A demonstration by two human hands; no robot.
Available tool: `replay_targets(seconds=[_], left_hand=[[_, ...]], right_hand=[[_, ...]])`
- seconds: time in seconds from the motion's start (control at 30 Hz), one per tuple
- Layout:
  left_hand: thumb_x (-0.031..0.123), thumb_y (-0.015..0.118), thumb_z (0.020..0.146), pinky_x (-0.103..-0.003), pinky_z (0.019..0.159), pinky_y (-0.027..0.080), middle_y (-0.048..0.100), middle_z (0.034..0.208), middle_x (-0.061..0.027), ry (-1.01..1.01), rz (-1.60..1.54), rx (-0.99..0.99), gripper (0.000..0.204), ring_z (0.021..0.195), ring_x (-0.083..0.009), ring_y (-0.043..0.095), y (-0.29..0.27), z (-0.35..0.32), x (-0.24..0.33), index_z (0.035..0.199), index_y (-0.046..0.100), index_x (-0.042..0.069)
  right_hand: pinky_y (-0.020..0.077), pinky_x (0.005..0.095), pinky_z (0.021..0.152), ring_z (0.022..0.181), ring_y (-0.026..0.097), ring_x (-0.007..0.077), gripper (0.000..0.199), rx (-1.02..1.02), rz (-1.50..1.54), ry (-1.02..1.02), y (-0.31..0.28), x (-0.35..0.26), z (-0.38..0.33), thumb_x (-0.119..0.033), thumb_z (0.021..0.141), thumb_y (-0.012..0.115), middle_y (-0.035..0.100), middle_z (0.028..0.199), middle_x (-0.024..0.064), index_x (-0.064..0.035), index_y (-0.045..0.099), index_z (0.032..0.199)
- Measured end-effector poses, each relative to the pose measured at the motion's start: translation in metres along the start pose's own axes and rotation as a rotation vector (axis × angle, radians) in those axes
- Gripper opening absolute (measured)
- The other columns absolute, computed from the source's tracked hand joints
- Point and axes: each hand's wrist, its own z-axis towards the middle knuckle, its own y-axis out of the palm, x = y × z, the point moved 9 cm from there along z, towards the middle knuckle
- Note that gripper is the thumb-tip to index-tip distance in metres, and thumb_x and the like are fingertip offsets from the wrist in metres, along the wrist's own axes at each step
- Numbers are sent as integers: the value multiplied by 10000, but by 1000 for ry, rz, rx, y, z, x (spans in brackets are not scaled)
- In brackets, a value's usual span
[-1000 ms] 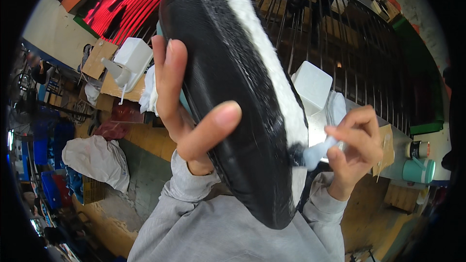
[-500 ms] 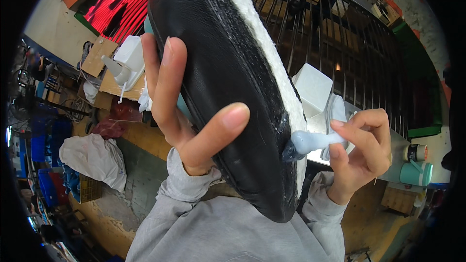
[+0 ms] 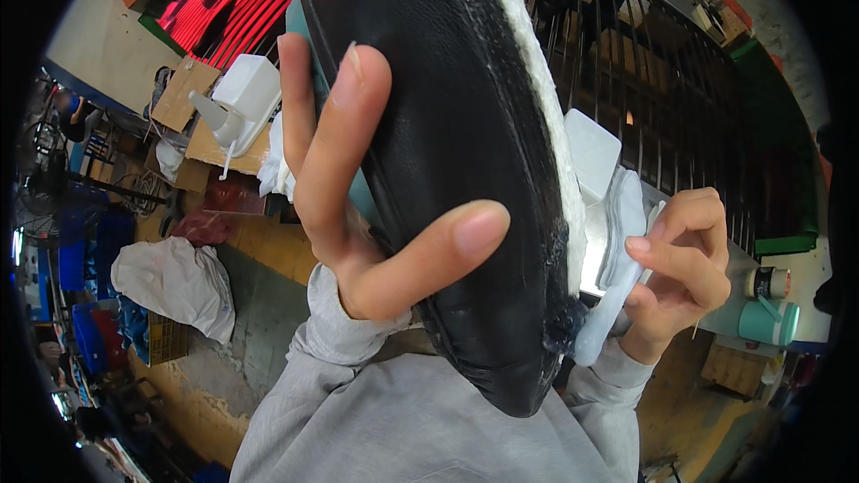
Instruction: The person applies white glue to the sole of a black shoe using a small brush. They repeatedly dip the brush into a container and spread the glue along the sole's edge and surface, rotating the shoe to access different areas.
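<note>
A black leather shoe upper (image 3: 447, 143), stretched over a teal shoe last (image 3: 300, 31), stands tilted in front of me. Along its right side runs a white, rough underside (image 3: 544, 94), bordered by a dark, wet-looking band. My left hand (image 3: 344, 206) grips the shoe from the left, its thumb lying across the leather. Between thumb and fingers, my right hand (image 3: 682, 264) pinches a brush (image 3: 607, 317) with a pale bluish-white handle. The brush's dark bristles touch the shoe's lower right edge, near its narrow end.
Behind the shoe is a dark metal rack (image 3: 644, 80) of bars. White plastic containers (image 3: 246, 89) stand left and right of the shoe. Red glowing slats (image 3: 242, 0) show at far left. A teal jug (image 3: 768, 320) stands at right. A white sack (image 3: 174, 286) covers a crate at lower left.
The brush has slid down along the shoe's edge toward its narrow end, its handle now more upright. The shoe and my left hand have shifted slightly right.
</note>
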Motion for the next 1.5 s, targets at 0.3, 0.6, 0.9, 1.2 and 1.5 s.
replay_targets(seconds=[0.3,0.6,0.9,1.2,1.5], left_hand=[[315,778,862,-623,1147,349,522,1390,-281,-49,75,137,388,1275,-424,571,6,-1,-18,1194,610,209],[165,754,887,-446,1057,517,444,1454,-318,-376,-24,189,447,1271,-404,576,15,1,-18,1253,509,86],[264,833,795,-590,1139,394,554,1394,-277,-427,-101,229,513,1289,-446,554,21,-6,-22,1236,606,130],[231,867,746,-473,1108,430,490,1464,-281,-661,-165,66,665,1327,-416,528,21,-25,-35,1325,578,75],[178,877,720,-448,1084,446,503,1460,-282,-760,-265,30,662,1326,-422,529,32,-31,-35,1311,600,66]], right_hand=[[334,311,682,769,498,163,392,-44,71,-91,1,0,-7,-423,583,909,593,829,-27,-187,829,885],[343,296,663,763,502,144,388,-99,159,-124,5,1,-12,-426,613,913,593,834,-31,-181,835,904],[372,272,658,784,531,138,414,-45,113,4,8,4,1,-343,565,942,608,836,-19,-171,838,927],[378,287,690,783,537,138,395,-76,229,-48,9,6,-17,-383,564,944,616,835,-31,-187,839,891],[344,272,639,751,525,130,376,-23,121,161,13,11,0,-338,590,934,599,804,-23,-171,839,913]])
